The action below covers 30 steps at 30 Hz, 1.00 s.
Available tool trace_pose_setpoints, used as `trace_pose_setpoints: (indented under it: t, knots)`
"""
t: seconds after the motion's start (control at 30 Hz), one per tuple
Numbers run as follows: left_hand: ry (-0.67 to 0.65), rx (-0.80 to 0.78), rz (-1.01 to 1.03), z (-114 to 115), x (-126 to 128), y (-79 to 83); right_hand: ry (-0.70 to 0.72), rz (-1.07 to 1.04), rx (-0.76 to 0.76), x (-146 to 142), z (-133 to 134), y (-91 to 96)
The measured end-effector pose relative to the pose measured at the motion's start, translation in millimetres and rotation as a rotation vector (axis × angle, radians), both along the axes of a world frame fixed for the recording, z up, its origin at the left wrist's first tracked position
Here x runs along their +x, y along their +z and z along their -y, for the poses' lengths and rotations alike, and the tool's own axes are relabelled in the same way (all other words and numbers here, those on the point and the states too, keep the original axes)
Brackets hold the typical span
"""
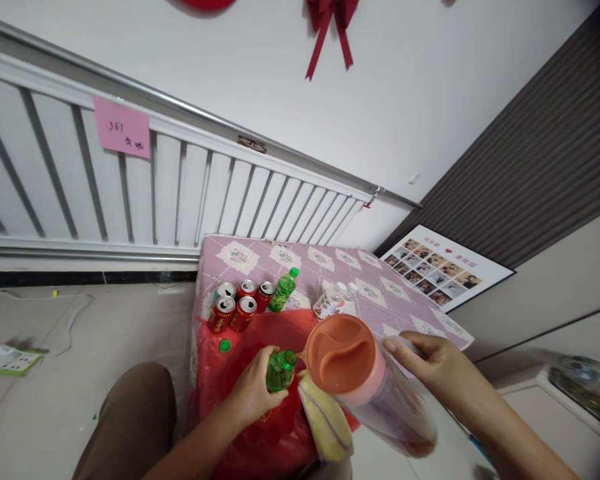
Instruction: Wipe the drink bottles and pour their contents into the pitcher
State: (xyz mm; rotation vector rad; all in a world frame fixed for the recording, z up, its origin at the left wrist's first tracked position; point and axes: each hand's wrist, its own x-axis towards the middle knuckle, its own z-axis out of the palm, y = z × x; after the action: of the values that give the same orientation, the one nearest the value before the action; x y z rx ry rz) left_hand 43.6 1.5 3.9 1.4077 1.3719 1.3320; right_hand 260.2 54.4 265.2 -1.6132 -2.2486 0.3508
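My left hand is closed around a green plastic bottle with its cap off. In my right hand is the handle of a clear pitcher with an orange lid, tilted towards the bottle. Its spout sits close to the bottle's mouth, and brownish liquid shows low in the pitcher. Under the bottle spreads a red plastic sheet, where a green cap lies. A yellowish cloth lies below the pitcher's lid.
Several opened drink cans stand at the left of the table. Beside them is a capped green bottle; clear bottles are further right. A white radiator runs behind. A photo board leans at the right.
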Motion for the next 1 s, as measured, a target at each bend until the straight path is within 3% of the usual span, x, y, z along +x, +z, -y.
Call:
trace_pose_setpoints:
  t: [0.1, 1.0]
  knots:
    - [0.004, -0.007, 0.005, 0, 0, -0.3, 0.004, 0.027, -0.098, -2, 1, 1.7]
    - [-0.007, 0.007, -0.011, 0, 0, -3.4, -0.032, 0.057, -0.131, -8, 4, 6.4]
